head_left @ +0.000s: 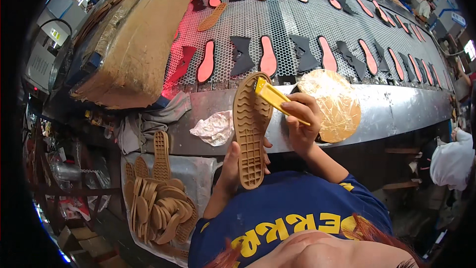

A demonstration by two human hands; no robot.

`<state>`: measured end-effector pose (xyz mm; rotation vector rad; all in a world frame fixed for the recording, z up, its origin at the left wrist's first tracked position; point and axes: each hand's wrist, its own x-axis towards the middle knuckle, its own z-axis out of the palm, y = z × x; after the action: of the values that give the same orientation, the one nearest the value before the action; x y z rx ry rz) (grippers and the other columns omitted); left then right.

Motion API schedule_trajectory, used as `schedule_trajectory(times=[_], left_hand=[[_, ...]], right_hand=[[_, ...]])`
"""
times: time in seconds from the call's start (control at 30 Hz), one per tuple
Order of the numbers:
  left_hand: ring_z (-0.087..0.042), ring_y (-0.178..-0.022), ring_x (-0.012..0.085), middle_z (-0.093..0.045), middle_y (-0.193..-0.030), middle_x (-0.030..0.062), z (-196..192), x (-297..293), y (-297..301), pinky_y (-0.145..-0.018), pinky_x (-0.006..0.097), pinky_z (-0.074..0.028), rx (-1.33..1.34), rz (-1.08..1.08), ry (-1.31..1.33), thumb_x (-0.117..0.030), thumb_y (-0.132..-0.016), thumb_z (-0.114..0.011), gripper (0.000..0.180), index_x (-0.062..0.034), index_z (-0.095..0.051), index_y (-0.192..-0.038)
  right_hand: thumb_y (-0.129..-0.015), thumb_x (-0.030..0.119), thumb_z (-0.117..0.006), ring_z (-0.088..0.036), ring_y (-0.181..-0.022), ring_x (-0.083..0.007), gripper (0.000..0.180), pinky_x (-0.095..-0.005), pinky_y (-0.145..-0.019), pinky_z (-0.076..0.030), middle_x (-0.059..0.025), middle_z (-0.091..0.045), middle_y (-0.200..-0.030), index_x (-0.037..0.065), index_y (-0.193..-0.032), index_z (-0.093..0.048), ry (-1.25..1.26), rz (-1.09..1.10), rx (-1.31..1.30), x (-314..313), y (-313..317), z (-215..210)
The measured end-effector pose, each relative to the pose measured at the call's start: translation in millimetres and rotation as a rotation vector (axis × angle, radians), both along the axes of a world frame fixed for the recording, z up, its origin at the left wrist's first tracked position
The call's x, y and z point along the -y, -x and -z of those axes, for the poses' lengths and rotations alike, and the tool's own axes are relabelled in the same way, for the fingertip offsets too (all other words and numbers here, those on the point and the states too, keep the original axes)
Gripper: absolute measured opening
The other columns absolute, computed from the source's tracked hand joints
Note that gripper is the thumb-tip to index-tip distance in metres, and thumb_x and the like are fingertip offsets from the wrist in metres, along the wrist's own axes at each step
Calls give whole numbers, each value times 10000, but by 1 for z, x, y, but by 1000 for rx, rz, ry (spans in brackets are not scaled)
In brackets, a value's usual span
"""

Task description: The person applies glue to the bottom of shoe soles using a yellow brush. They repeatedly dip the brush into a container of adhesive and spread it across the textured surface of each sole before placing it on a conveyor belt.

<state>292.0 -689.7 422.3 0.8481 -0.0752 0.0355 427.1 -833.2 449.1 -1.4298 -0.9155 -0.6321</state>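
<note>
My left hand [229, 165] is closed around the lower part of a tan shoe sole [249, 134], thumb on one edge and fingertips showing past the other. The sole stands nearly upright, with its wavy and gridded tread in view. Pinched in my right hand [303, 119] is a yellow-handled brush [272, 96]. Its head overlaps the sole's upper right edge; whether the bristles touch is hidden. Beside my right hand stands a round tan pot [339, 114] covered with stringy dried glue. A crumpled whitish cloth [213, 128] lies left of the sole.
Beyond the metal ledge [391, 109], a mesh conveyor [282, 20] carries pink-faced soles [267, 55], black upper pieces [241, 54] and one tan sole [212, 17]. A large worn box [141, 39] borders it on the left. Several tan soles fill a pale tray [201, 171] at lower left.
</note>
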Motion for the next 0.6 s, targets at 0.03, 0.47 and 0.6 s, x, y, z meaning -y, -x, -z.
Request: schedule_trajectory(times=[0.03, 0.47, 0.6], left_hand=[[-632, -838, 220, -540, -1146, 198, 0, 0, 0, -641, 347, -595, 2, 15, -4, -596, -958, -348, 731, 22, -358, -1350], [-624, -848, 209, -535, -1171, 179, -5, -2, 6, -633, 346, -588, -82, 51, 65, -684, -933, -203, 806, -13, -382, -1342], [-642, -666, 238, -600, -1026, 188, -9, -7, 4, -537, 349, -580, -119, -6, 58, -738, -896, -109, 872, -29, -430, -1289]], right_hand=[[-887, 239, -676, -603, -901, -238, 269, -309, -761, -497, -166, -587, -1041, 11, -1028, -673, 5, 11, 21, -2, 0, 0], [-858, 200, -704, -623, -953, -280, 263, -331, -803, -510, -181, -594, -1066, -15, -992, -635, 79, -238, 23, -3, 15, 5], [-863, 199, -694, -616, -966, -285, 266, -336, -839, -492, -187, -600, -1064, -18, -999, -623, 143, -414, -66, 4, 22, 7]])
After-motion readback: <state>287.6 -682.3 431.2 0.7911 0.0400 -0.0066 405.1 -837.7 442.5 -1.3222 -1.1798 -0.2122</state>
